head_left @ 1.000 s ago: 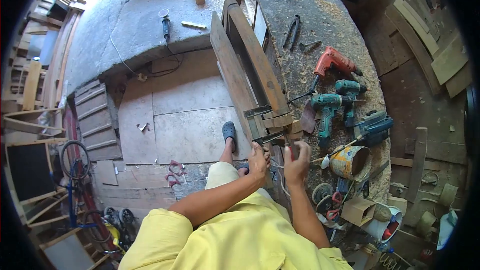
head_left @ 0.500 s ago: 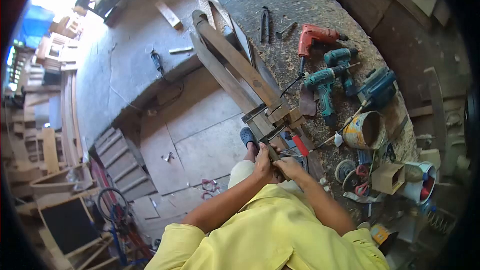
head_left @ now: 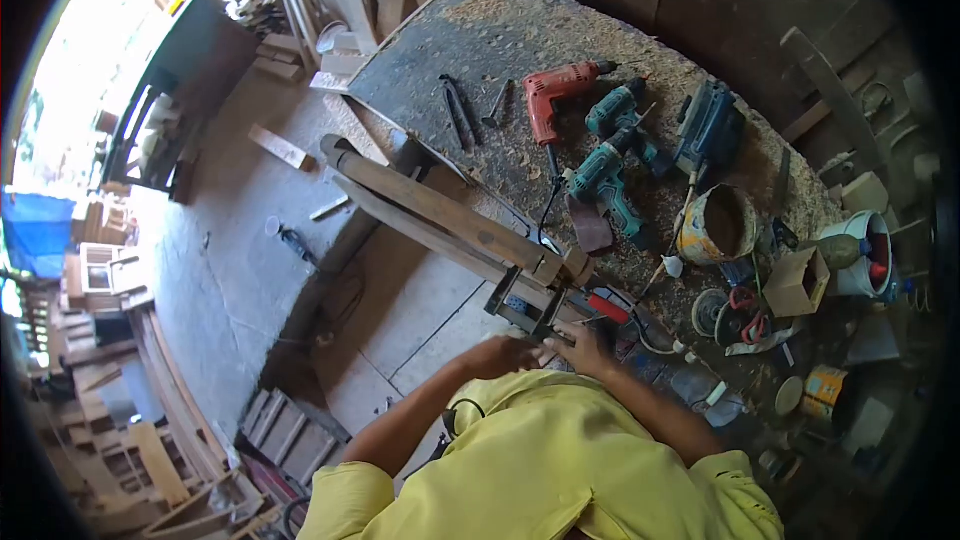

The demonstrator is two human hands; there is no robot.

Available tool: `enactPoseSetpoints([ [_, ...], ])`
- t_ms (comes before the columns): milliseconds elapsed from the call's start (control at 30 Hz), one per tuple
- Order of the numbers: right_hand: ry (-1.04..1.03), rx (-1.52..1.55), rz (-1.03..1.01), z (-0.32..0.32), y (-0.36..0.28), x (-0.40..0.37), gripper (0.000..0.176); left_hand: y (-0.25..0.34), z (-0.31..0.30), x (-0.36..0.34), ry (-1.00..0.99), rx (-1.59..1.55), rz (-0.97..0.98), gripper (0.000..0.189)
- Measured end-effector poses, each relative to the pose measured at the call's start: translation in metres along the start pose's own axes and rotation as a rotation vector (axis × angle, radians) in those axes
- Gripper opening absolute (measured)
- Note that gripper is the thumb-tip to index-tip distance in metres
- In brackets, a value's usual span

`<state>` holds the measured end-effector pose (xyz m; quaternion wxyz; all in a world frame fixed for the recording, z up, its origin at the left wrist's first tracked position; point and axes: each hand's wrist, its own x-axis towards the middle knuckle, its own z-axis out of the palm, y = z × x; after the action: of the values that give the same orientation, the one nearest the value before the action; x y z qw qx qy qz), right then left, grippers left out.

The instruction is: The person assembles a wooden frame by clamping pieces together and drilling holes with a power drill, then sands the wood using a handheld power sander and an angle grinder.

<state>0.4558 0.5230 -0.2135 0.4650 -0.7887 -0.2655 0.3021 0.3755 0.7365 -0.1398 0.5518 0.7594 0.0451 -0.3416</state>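
- The fingers (head_left: 527, 351) of the left hand (head_left: 500, 355) are seen curled at the near end of the metal clamp (head_left: 525, 305). Whether anything is closed inside them cannot be told.
- The fingers (head_left: 562, 333) of the right hand (head_left: 585, 350) are bent and laid against the same near end of the clamp, just below a red handle (head_left: 608, 308). A full grip cannot be confirmed.
- Both hands are held close together, almost touching, at the near-left edge of the workbench (head_left: 480, 30), just beyond the yellow shirt (head_left: 560, 460).
- The clamp is fastened across the near end of two long wooden rails (head_left: 430, 205). The rails are laid side by side and run far and left, out over the floor.
- A small wooden block (head_left: 565, 265) is set against the rails just beyond the clamp.
- Sawdust is spread over the whole bench top.
- Far from the hands, a red drill (head_left: 555, 90) is laid on the bench. Two teal drills (head_left: 610, 150) lie just to its right, and a blue power tool (head_left: 710, 125) is further right.
- A pair of pincers (head_left: 455, 110) is placed left of the red drill.
- A stained paint tin (head_left: 720, 225) is stood to the right of the clamp, with a cardboard box (head_left: 797, 282) beside it and a white bucket (head_left: 860, 250) further right.
- On the floor at the left, well apart from the bench, a corded hand tool (head_left: 295, 240) is left lying.
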Motion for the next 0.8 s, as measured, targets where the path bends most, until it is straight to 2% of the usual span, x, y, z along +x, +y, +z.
enactPoseSetpoints([
  [33,0.004,-0.034,0.029,0.003,0.002,-0.001,0.036,0.020,-0.033,-0.005,-0.044,0.010,-0.058,0.044],
  [67,0.010,-0.041,0.042,0.001,-0.004,0.000,0.036,0.023,-0.057,-0.007,0.133,0.097,0.206,0.037],
  [100,-0.094,0.090,0.192,-0.003,-0.015,0.000,0.035,0.042,-0.082,-0.009,0.232,0.097,0.127,0.030],
  [133,-0.193,0.223,0.336,-0.005,-0.022,0.004,0.034,0.042,-0.104,0.002,0.398,0.297,0.169,0.028],
  [167,-0.180,0.220,0.340,-0.004,-0.020,0.008,0.034,0.052,-0.127,0.009,0.444,0.360,0.208,0.031],
  [200,-0.219,0.357,0.344,0.000,-0.013,0.007,0.032,0.036,-0.147,0.033,0.584,0.523,0.576,0.034],
  [233,-0.253,0.494,0.342,0.001,-0.007,0.009,0.030,0.034,-0.160,0.048,0.509,0.623,0.525,0.035],
  [267,-0.233,0.494,0.347,0.000,-0.001,0.012,0.030,0.035,-0.168,0.063,0.432,0.722,0.477,0.036],
  [300,-0.232,0.311,0.255,-0.002,0.006,0.014,0.029,0.029,-0.171,0.085,0.418,0.722,0.493,0.036],
  [333,-0.234,0.130,0.168,-0.001,0.010,0.012,0.028,0.020,-0.169,0.108,0.184,0.721,0.372,0.040],
  [367,-0.219,0.135,0.178,0.002,0.011,0.009,0.028,0.018,-0.167,0.123,-0.049,0.718,0.246,0.045],
  [400,-0.188,0.067,0.174,0.004,0.011,0.007,0.028,0.029,-0.165,0.129,-0.062,0.723,0.254,0.045],
  [467,-0.148,0.001,0.174,0.004,0.003,0.006,0.027,0.053,-0.163,0.132,-0.281,0.810,0.117,0.053],
  [600,-0.066,-0.041,0.208,0.005,-0.017,0.003,0.030,0.032,-0.163,0.148,-0.347,0.723,0.264,0.060],
  [667,-0.009,-0.006,0.257,0.012,-0.012,-0.001,0.030,0.033,-0.160,0.136,-0.262,0.881,0.415,0.063],
  [700,0.000,-0.019,0.203,0.014,-0.006,-0.003,0.032,0.037,-0.157,0.129,-0.286,0.897,0.421,0.063],
  [767,0.033,-0.021,0.159,0.013,-0.003,-0.003,0.036,0.044,-0.149,0.117,-0.157,0.901,0.350,0.063],
  [800,-0.096,0.042,0.238,0.006,-0.006,-0.001,0.036,0.048,-0.145,0.115,-0.176,0.914,0.357,0.063],
])
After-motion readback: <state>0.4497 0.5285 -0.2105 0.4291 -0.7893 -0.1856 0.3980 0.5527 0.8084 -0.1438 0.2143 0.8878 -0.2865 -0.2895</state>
